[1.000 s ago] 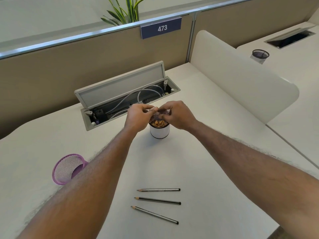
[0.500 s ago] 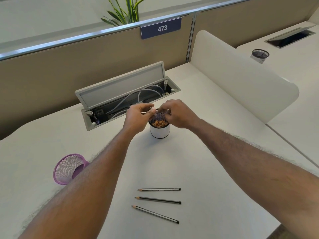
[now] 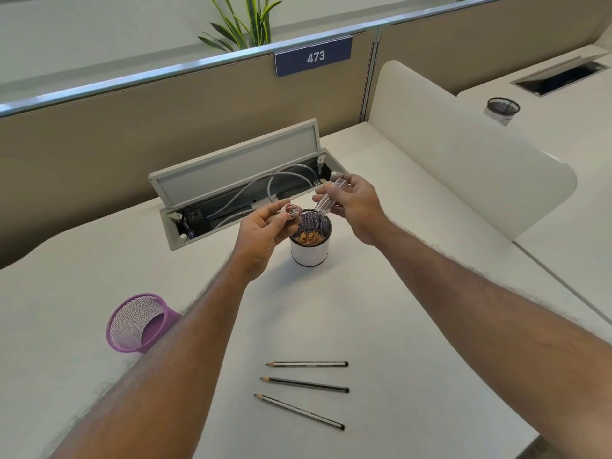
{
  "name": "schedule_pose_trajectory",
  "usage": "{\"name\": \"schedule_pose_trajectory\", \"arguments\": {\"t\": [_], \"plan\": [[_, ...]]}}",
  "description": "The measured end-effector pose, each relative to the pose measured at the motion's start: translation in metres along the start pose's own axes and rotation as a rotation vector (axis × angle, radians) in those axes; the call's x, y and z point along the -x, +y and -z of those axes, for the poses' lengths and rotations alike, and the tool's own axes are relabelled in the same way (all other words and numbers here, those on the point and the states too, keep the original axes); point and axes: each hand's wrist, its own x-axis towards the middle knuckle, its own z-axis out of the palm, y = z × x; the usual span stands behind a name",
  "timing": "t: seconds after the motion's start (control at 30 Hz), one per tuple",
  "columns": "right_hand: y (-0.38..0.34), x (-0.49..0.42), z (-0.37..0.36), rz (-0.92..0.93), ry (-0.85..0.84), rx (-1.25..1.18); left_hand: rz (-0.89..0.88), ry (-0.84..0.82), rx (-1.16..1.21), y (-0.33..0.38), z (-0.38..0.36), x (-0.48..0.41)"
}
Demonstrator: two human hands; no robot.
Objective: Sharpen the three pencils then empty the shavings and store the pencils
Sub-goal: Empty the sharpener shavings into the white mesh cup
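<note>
So, sharpener's in two bits rn. Left hand [image 3: 265, 226] pinches the little blade part [image 3: 293, 211] btw thumb and fingertips, just left of the black mesh cup [image 3: 309, 256]. Right hand [image 3: 356, 207] grips the clear shell [image 3: 326, 198], tilted w/ its lower end right over the cup rim. Hands are apart, one each side of the cup. Shavings [image 3: 309, 239] sit in the bottom of it, so imo the emptying is mostly done. Can't tell if anything's left inside the shell.

Handling-wise: both bits look like thin light plastic, prob slick and easy to crack if squeezed. I'd hold the shell by its long sides, not the open end, and keep fingers off the blade. Lining them up to snap together needs a gentle touch.

3 pencils [image 3: 306, 364] [image 3: 304, 384] [image 3: 299, 411] lie side by side on the desk [image 3: 414, 326], near edge, tips pointing left and looking sharp already. Light, stiff, tips fragile, so grab mid-barrel and drop them blunt end down.

Purple mesh cup [image 3: 132, 329] sits off to the left, partly behind the left forearm, mouth tipped toward the camera. That's my guess for storage.
</note>
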Motion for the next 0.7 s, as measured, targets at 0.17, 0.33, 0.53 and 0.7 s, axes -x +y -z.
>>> {"name": "schedule_pose_trajectory", "arguments": {"t": [0.17,0.33,0.53,0.7], "plan": [[-0.001,0.002,-0.007,0.125,0.053,0.043,0.03,-0.003,0.009,-0.002,-0.002,0.002],[0.003,0.004,-0.013,0.175,0.076,0.147,0.038,-0.01,0.015,-0.005,-0.003,0.002],[0.01,0.007,-0.015,0.229,0.073,0.276,0.041,0.013,-0.025,-0.009,-0.002,0.0],[0.014,0.01,-0.018,0.296,0.029,0.356,0.006,0.027,-0.121,-0.011,-0.002,0.0]]}}
